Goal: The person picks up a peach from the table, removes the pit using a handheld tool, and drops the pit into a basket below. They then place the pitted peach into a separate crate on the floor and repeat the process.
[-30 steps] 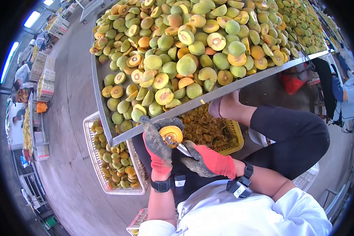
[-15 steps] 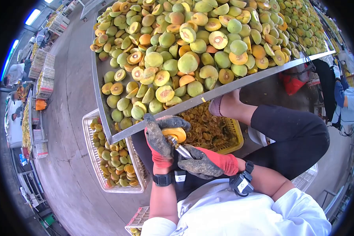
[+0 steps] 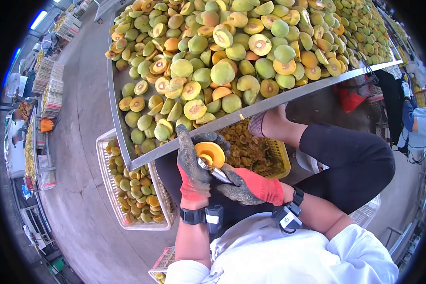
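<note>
The orange fruit half [image 3: 214,151] is near the middle of the frame, just under the near edge of the big tabletop [image 3: 199,134]. Its cut side faces up. The left hand [image 3: 192,163], in a red glove with dark, dirty fingers, is closed around the fruit half, with its thumb sticking up. The right hand [image 3: 250,185], in the same kind of glove, is closed around a shiny metal tool [image 3: 221,175]. The tip of the tool is at the cut side of the fruit half.

Below the hands are black wrist bands [image 3: 192,216], one on each arm, and a white shirt [image 3: 288,251] at the bottom of the frame. Black pants [image 3: 348,165] and a foot [image 3: 275,124] are on the right side of the hands.

Behind the hands, partly under the tabletop, is a yellow basket [image 3: 285,158] with lots of brown and yellow bits [image 3: 251,150] in it. To the left, on the floor [image 3: 83,161], a white basket [image 3: 166,201] holds green and orange fruit pieces [image 3: 136,189].

A big pile of green and orange fruit [image 3: 222,73] covers much of the tabletop at the top. A red bag [image 3: 351,98] is at the upper right. Stacks of baskets [image 3: 49,87] are at the upper left. Another person [image 3: 420,118] is at the right edge.
</note>
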The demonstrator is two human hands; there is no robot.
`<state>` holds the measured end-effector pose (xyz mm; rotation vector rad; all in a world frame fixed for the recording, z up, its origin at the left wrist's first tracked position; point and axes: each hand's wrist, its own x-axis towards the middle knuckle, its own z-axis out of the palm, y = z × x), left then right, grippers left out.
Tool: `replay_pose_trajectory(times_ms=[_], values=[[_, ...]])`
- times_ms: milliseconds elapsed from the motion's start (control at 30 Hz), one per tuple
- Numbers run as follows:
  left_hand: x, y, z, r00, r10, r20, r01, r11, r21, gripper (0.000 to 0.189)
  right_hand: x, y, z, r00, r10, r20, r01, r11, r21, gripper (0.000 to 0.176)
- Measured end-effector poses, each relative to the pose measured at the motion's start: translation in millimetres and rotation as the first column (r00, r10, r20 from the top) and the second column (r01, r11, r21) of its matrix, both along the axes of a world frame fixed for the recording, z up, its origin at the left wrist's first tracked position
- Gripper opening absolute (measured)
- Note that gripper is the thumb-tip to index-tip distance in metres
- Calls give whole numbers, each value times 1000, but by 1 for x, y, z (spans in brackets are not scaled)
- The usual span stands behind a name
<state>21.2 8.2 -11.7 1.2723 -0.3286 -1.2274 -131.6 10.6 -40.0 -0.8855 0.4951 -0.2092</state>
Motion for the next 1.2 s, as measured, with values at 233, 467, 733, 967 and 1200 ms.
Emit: replay_pose_trajectory(times_ms=[233,467,733,967,1200], values=[[2,19,13,967,182,-176,-202,973,-107,58,-10,-15,19,967,-71,-245,-160,579,-800,34],[48,12,8,744,155,-650,-313,940,-134,48,-29,-38,18,871,-162,-464,-384,364,-849,35],[42,19,-9,869,-35,-494,-191,896,-400,32,-10,-31,16,943,-295,-155,103,700,-707,21],[17,20,8,908,6,-420,-125,958,-256,49,-3,-28,32,938,-277,-207,274,961,-42,24],[-3,24,19,940,-224,-257,175,964,-198,49,-18,-42,34,898,-416,-141,424,905,36,33]])
